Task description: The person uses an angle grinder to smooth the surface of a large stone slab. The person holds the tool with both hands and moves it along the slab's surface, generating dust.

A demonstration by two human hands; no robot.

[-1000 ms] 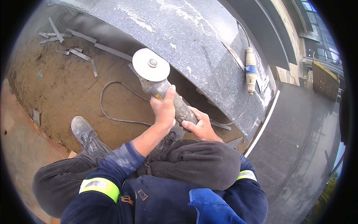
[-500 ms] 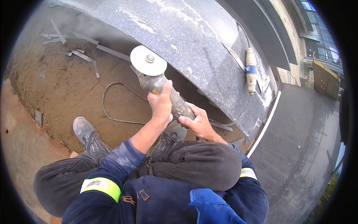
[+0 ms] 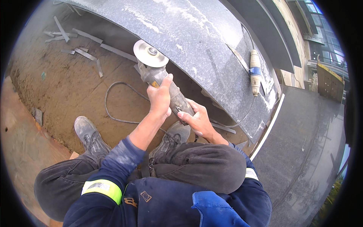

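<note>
Both hands grip a dusty angle grinder (image 3: 174, 92). My left hand (image 3: 160, 96) wraps round the body just behind the head. My right hand (image 3: 197, 118) closes on the rear end, thumb along the top. The grinder's cutting disc (image 3: 145, 51) meets or overlaps the near edge of a large grey stone slab (image 3: 204, 56); whether it bites into the stone I cannot tell. White dust streaks lie on the slab. The power cord (image 3: 107, 99) loops over the sandy ground left of my hands.
Several narrow stone offcuts (image 3: 86, 54) lie on the dirt at the far left, with haze behind them. A cable connector (image 3: 255, 73) bound with blue tape rests on the slab. My shoes (image 3: 87, 132) stand on the ground. A dark panel (image 3: 293, 136) is at the right.
The grinder and both hands have shifted slightly up and to the left, farther along the slab's edge. The disc appears more tilted now.
</note>
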